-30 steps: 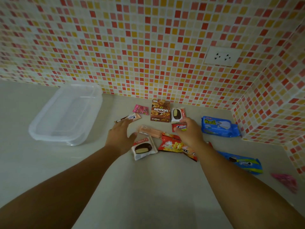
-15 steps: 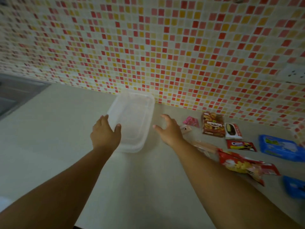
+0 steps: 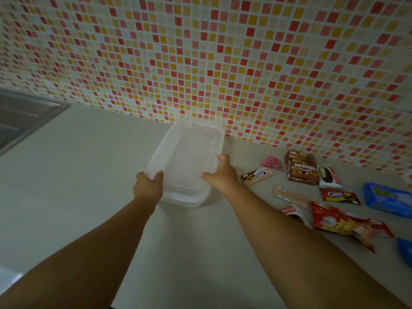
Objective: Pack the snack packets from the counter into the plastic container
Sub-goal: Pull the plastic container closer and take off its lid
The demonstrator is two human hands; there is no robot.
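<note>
Clear, light plastic container (image 3: 189,161) at twelve o'clock against the tiles, my left hand (image 3: 147,186) and right hand (image 3: 220,175) gripping its near rim, lid seemingly on, packets (image 3: 302,167) waiting at three.

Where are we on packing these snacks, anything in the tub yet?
Nothing is packed: the clear plastic container looks empty, apparently with its lid on. In hand: left hand and right hand grip its near corners. Left: every packet, such as the brown biscuit box and red popcorn bag, lies on the grey counter.
</note>
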